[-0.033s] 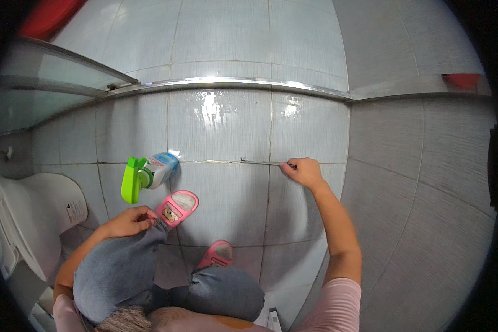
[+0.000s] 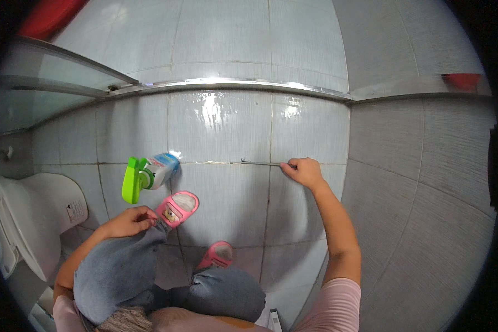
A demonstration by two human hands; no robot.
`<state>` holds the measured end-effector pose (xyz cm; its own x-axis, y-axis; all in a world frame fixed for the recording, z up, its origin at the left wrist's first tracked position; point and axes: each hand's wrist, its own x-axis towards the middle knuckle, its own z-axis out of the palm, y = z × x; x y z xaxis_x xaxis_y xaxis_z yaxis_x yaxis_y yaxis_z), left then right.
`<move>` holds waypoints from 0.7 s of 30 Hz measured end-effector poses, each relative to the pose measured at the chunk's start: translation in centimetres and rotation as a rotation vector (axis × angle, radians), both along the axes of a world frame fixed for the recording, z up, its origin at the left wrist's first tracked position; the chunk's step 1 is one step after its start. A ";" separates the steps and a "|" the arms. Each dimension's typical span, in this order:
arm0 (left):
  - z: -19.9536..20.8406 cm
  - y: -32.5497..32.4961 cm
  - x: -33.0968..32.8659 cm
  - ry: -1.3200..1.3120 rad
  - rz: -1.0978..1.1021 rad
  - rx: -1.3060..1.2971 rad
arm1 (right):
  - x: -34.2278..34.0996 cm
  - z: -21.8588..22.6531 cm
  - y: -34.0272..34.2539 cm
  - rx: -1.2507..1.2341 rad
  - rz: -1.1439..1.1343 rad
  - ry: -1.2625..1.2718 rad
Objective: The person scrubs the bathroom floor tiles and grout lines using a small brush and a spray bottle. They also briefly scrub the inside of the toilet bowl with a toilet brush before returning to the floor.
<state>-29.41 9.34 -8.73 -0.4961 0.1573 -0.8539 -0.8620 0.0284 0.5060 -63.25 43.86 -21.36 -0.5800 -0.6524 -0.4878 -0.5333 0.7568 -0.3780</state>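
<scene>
My right hand [image 2: 303, 170] is closed around one end of a thin, stick-like tool [image 2: 263, 163]. The tool lies along a floor joint [image 2: 210, 162], its small dark tip pointing left and touching or nearly touching the joint. What the tip is made of is too small to make out. Over my left knee rests my left hand [image 2: 130, 221], fingers curled in and nothing visible in them. Beyond it a spray bottle [image 2: 161, 167] with a bright green trigger head leans leftward on the tiles, next to a pink slipper [image 2: 185, 203] on my foot.
A white toilet [image 2: 44, 202] stands at the left. Across the far floor runs a metal sill [image 2: 221, 83], joined at its left by a glass door [image 2: 50, 83]. Wet patches [image 2: 210, 110] shine on the tiles before it. A grey tiled wall [image 2: 404, 166] rises at the right.
</scene>
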 end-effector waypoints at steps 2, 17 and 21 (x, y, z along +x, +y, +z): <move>-0.2 -0.2 0.6 0.031 0.050 0.015 | -0.7 -0.2 1.3 0.001 -0.035 -0.033; 0.3 0.9 -1.3 0.065 -0.129 0.018 | -0.7 0.5 1.6 0.086 -0.037 -0.073; 0.3 0.8 -1.3 0.054 -0.159 0.005 | -1.0 0.1 2.1 0.155 0.015 0.024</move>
<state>-30.70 10.13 -8.43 -0.5096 0.2416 -0.8258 -0.8186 0.1594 0.5518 -64.26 45.99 -21.29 -0.5838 -0.5788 -0.5694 -0.5525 0.7971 -0.2438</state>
